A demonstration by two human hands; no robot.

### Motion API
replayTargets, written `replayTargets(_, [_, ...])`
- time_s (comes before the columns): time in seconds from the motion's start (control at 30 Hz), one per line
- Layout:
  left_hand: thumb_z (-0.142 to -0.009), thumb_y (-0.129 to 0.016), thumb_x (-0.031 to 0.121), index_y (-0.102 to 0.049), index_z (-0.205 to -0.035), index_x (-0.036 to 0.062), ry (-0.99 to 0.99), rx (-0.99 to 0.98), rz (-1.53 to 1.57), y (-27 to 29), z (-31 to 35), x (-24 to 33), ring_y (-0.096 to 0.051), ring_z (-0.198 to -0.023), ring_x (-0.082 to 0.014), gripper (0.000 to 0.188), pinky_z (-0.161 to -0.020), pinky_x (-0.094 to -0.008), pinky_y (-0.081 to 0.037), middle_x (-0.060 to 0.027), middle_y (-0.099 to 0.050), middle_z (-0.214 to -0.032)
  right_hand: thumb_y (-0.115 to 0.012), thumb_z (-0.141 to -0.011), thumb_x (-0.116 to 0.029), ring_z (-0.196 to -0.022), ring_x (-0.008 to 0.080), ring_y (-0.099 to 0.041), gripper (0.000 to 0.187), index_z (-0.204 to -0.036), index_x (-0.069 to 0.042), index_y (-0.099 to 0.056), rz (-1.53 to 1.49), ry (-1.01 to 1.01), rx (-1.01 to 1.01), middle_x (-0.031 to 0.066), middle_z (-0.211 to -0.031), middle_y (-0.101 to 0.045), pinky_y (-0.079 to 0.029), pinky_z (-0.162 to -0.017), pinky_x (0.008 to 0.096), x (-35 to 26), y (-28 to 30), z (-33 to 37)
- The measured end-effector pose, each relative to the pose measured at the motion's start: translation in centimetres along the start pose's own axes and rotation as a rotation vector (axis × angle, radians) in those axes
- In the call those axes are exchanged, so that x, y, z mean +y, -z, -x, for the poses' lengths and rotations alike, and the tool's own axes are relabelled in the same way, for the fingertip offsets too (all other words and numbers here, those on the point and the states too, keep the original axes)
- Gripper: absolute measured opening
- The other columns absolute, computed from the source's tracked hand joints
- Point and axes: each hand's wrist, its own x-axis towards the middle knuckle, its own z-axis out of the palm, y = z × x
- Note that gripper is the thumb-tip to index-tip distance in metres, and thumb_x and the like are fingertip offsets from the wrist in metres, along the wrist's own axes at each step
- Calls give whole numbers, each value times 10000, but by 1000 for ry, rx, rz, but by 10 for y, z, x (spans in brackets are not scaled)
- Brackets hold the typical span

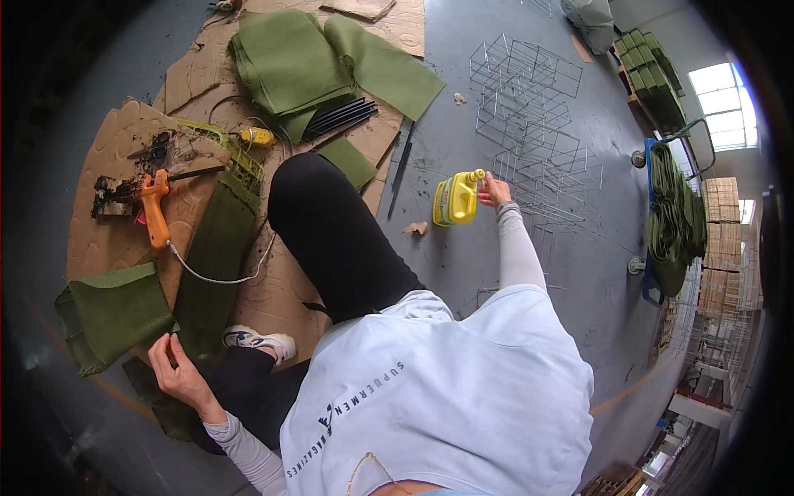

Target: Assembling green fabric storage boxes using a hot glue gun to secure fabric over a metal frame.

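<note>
My left hand (178, 374) is beside a folded green fabric piece (116, 312) at the lower left, thumb and fingers pinched at its near corner. Out to the right, my right hand (495, 192) is at the cap end of a yellow plastic jug (456, 200), its fingers curled against the neck and handle side. The jug has a printed label on its left face; whether its base rests on the floor cannot be told. An orange glue gun (155, 211) lies on cardboard (107, 178) ahead of my left hand. A long green fabric strip (217, 236) runs alongside it.
Stacked green fabric sheets (289, 62) and black strips (339, 118) lie on the cardboard ahead, near scissors (153, 149) and a yellow power-cord box (256, 137). Wire frames (538, 132) stand on the grey floor beyond my right hand. A blue trolley (653, 223) carries green fabric at the right.
</note>
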Motion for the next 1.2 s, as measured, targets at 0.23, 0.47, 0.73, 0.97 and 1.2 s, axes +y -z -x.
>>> replayTargets(0.23, [-874, -656, -21, -661, -941, -32, 107, -77, -18, 23, 23, -13, -647, -805, -275, 67, -743, -353, -518, -133, -657, -891, -694, -901, -388, -434, 116, -497, 380, -800, -23, -661, -57, 47, -230, 34, -611, -578, -376, -391, 256, -2, -29, -32])
replayTargets(0.47, [-840, -695, 29, -674, -903, 8, 135, -9, 24, 31, 12, 1, -657, -774, -288, 69, -689, -349, -518, -117, -661, -863, -520, -862, -697, -574, 319, -650, 762, -775, 44, -678, 920, 418, 123, 182, -616, -632, -529, -577, 421, 3, -27, -56])
replayTargets(0.73, [-900, -653, 56, -686, -1058, 23, 236, 210, 293, 10, -1, 14, -694, -810, -250, 164, -700, -329, -544, -120, -693, -997, -572, -952, -84, -871, 244, -690, 273, -1130, 121, -604, -95, 871, -724, 156, -979, -669, -586, -803, 304, -246, -147, 96])
replayTargets(0.97, [-997, -444, 456, -259, -1525, 33, -49, 89, 325, -27, -42, 51, -226, -1469, -333, 702, -1190, -463, -198, -164, -281, -1569, -492, -851, 20, -1156, 197, -580, 480, -1330, 36, -514, -100, 633, -1564, 111, -1258, -619, -456, -1006, 300, -255, -357, 476])
replayTargets(1.2, [-955, -407, 583, -170, -1529, -22, 73, 106, 228, 6, -18, -8, -129, -1491, -359, 867, -1201, -493, -60, -208, -174, -1596, -322, -1073, -358, -1365, 183, -396, 550, -1515, -31, -286, -187, -9, -1864, 75, -1512, -388, -296, -1135, 311, -167, -345, 560])
